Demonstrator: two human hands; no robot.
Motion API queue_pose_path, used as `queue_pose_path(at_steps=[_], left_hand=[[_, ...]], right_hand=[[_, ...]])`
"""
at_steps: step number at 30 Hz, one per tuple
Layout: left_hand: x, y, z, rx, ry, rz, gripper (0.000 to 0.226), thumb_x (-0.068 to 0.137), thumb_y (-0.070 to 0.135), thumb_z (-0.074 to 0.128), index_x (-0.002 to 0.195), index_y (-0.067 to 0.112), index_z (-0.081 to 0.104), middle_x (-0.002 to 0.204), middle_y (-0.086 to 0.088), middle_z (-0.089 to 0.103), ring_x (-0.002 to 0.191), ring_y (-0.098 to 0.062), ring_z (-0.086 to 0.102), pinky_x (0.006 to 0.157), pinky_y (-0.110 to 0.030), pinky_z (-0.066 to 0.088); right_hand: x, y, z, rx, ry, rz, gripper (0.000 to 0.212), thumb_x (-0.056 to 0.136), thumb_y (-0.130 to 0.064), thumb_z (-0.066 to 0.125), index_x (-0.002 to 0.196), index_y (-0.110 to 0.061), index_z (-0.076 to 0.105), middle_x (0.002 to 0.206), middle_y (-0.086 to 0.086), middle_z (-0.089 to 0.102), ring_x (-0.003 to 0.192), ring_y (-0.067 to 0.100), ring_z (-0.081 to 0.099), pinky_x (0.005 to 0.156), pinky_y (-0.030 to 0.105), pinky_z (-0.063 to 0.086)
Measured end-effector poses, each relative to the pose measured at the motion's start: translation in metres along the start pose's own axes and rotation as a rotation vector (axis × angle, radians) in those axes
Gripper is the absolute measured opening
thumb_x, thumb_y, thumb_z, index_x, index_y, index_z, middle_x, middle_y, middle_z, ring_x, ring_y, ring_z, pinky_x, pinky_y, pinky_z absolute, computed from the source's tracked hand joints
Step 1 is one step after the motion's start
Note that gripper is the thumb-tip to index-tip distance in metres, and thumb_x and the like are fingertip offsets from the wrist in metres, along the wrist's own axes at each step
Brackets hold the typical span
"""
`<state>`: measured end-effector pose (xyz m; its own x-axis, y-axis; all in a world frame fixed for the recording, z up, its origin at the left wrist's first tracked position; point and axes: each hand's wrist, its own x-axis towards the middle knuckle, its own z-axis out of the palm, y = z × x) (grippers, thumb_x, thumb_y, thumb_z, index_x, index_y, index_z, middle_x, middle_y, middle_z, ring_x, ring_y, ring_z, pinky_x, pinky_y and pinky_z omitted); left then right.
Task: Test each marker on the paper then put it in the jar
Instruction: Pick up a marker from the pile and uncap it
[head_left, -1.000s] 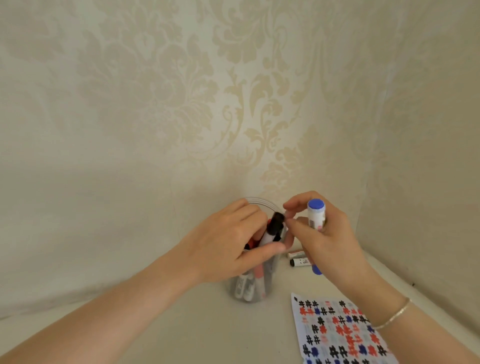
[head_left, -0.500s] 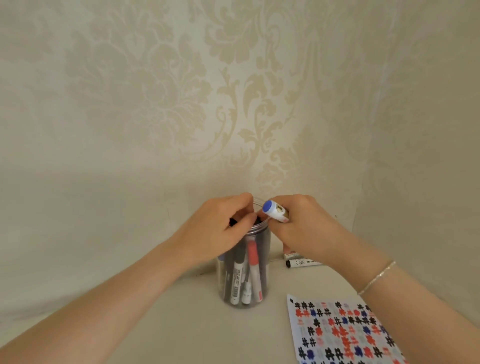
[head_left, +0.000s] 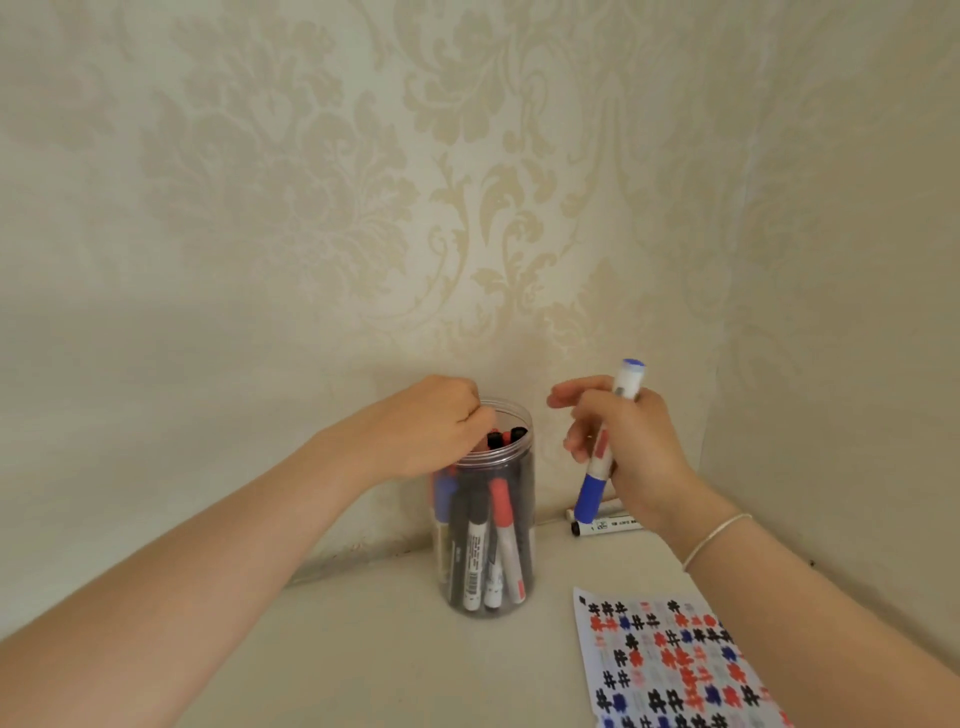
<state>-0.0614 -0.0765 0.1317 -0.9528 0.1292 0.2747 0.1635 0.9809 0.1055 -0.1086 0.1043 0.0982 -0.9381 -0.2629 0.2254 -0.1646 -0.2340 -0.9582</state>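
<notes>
- The left hand (head_left: 426, 431) dips curled fingers into the clear plastic jar (head_left: 488, 525); its grip is hidden.
- The right hand (head_left: 623, 447) holds a capped blue marker (head_left: 605, 457) at the jar's 3 o'clock.
- A bump could tip the full jar.

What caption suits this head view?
Left hand at the clear plastic jar of markers; right hand grips a blue-capped white marker.

Cream wallpaper (head_left: 363, 208) with a pale gold floral damask pattern covers two walls that meet in a corner toward one o'clock, above a plain beige counter (head_left: 363, 649) lit by soft, even light.
</notes>
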Motion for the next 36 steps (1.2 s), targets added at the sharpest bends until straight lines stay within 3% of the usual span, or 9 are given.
queue_pose_path(at_steps=[2, 4, 6, 9, 12, 14, 19, 25, 36], left_hand=[[-0.002, 0.014, -0.002, -0.048, 0.241, 0.058, 0.047, 0.098, 0.035, 0.030, 0.092, 0.008, 0.068, 0.097, -0.002, 0.059, 0.083, -0.018, 0.059, 0.080, -0.038, 0.047], [-0.013, 0.042, 0.001, -0.143, 0.431, 0.198, 0.039, 0.097, 0.038, 0.036, 0.103, 0.014, 0.066, 0.100, 0.003, 0.058, 0.084, -0.013, 0.060, 0.077, -0.033, 0.049], [-0.021, 0.074, 0.020, -0.137, 0.311, 0.216, 0.035, 0.097, 0.043, 0.042, 0.118, 0.019, 0.055, 0.108, 0.005, 0.056, 0.088, -0.010, 0.059, 0.077, -0.032, 0.051], [-0.021, 0.103, 0.060, -0.183, 0.009, 0.075, 0.034, 0.096, 0.045, 0.046, 0.112, 0.015, 0.048, 0.103, -0.002, 0.057, 0.081, -0.018, 0.058, 0.072, -0.036, 0.050], [-0.013, 0.109, 0.079, -0.504, -0.148, 0.007, 0.021, 0.099, 0.032, 0.045, 0.107, 0.014, 0.050, 0.095, -0.002, 0.065, 0.078, -0.015, 0.064, 0.076, -0.036, 0.054], [-0.011, 0.114, 0.086, -0.660, -0.221, 0.046, 0.010, 0.100, 0.026, 0.042, 0.104, 0.021, 0.049, 0.089, 0.007, 0.063, 0.072, -0.002, 0.060, 0.072, -0.024, 0.054], [-0.016, 0.128, 0.103, -0.826, -0.298, 0.123, 0.019, 0.101, 0.032, 0.037, 0.089, 0.035, 0.051, 0.081, 0.013, 0.057, 0.059, 0.008, 0.047, 0.063, -0.015, 0.037], [-0.021, 0.143, 0.113, -0.975, -0.216, 0.161, 0.024, 0.101, 0.022, 0.039, 0.083, 0.022, 0.054, 0.052, 0.022, 0.054, 0.041, 0.003, 0.041, 0.045, -0.005, 0.030], [-0.026, 0.162, 0.111, -1.273, -0.507, 0.056, 0.021, 0.100, 0.027, 0.041, 0.088, 0.016, 0.054, 0.039, 0.011, 0.048, 0.034, -0.004, 0.018, 0.040, -0.026, 0.009]], right_hand=[[0.001, -0.001, -0.009, 0.081, 0.077, 0.078, 0.019, 0.088, -0.006, 0.051, 0.074, -0.004, 0.064, 0.083, 0.014, 0.068, 0.059, 0.020, 0.059, 0.063, 0.030, 0.051], [0.000, -0.001, -0.022, -0.096, 0.118, 0.143, 0.032, 0.090, -0.027, 0.055, 0.063, -0.009, 0.057, 0.067, 0.009, 0.061, 0.053, 0.018, 0.052, 0.057, 0.029, 0.044], [-0.007, 0.001, -0.033, -0.152, 0.114, 0.174, 0.043, 0.089, -0.042, 0.056, 0.060, -0.011, 0.050, 0.055, 0.008, 0.052, 0.044, 0.017, 0.043, 0.048, 0.027, 0.036], [-0.020, 0.006, -0.044, -0.087, 0.135, 0.170, 0.049, 0.088, -0.048, 0.058, 0.057, -0.011, 0.051, 0.051, 0.009, 0.055, 0.040, 0.018, 0.045, 0.046, 0.026, 0.039], [-0.032, 0.013, -0.062, -0.058, 0.076, 0.164, 0.043, 0.083, -0.040, 0.066, 0.057, -0.011, 0.049, 0.054, 0.013, 0.052, 0.040, 0.018, 0.041, 0.046, 0.026, 0.038], [-0.041, 0.018, -0.076, -0.036, -0.080, 0.178, 0.034, 0.078, -0.028, 0.073, 0.061, -0.012, 0.048, 0.056, 0.013, 0.049, 0.042, 0.017, 0.038, 0.046, 0.026, 0.034], [-0.056, 0.031, -0.098, -0.056, -0.170, 0.222, 0.022, 0.084, -0.012, 0.068, 0.070, -0.011, 0.051, 0.059, 0.007, 0.049, 0.044, 0.009, 0.040, 0.042, 0.019, 0.032], [-0.066, 0.030, -0.112, 0.016, -0.210, 0.219, 0.016, 0.088, -0.006, 0.060, 0.072, -0.005, 0.054, 0.059, 0.010, 0.048, 0.041, 0.010, 0.044, 0.039, 0.019, 0.039], [-0.080, 0.026, -0.137, 0.027, -0.234, 0.252, 0.017, 0.085, -0.006, 0.059, 0.069, -0.009, 0.057, 0.049, 0.000, 0.052, 0.038, 0.009, 0.045, 0.038, 0.019, 0.040]])
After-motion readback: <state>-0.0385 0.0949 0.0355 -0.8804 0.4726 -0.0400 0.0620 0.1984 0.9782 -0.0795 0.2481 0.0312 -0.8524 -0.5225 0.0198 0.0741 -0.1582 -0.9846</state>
